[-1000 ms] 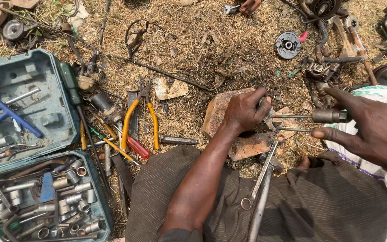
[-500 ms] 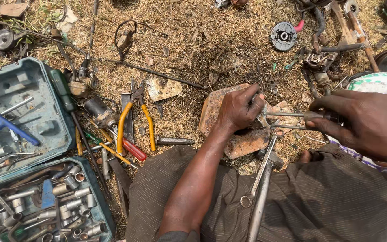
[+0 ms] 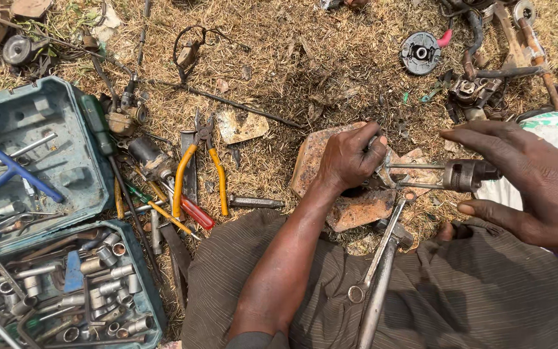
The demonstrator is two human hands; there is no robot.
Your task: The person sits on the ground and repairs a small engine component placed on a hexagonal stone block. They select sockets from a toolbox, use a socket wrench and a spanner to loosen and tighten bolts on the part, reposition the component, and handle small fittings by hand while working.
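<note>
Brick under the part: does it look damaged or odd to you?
Yes. The brick is broken: a separate chunk lies detached at its near edge, so the support looks uneven. The left hand grips the metal part with its two rods over it; the right hand hovers open beside.

A small metal part [image 3: 382, 173] is gripped in the closed left hand [image 3: 350, 158] over a reddish brick [image 3: 356, 210]. Two thin rods [image 3: 418, 176] run level from it to a dark, rusty cylinder [image 3: 469, 174], which is held off the ground. The cylinder is flanked by the spread fingers of the right hand [image 3: 524, 178], with the thumb below it.
</note>
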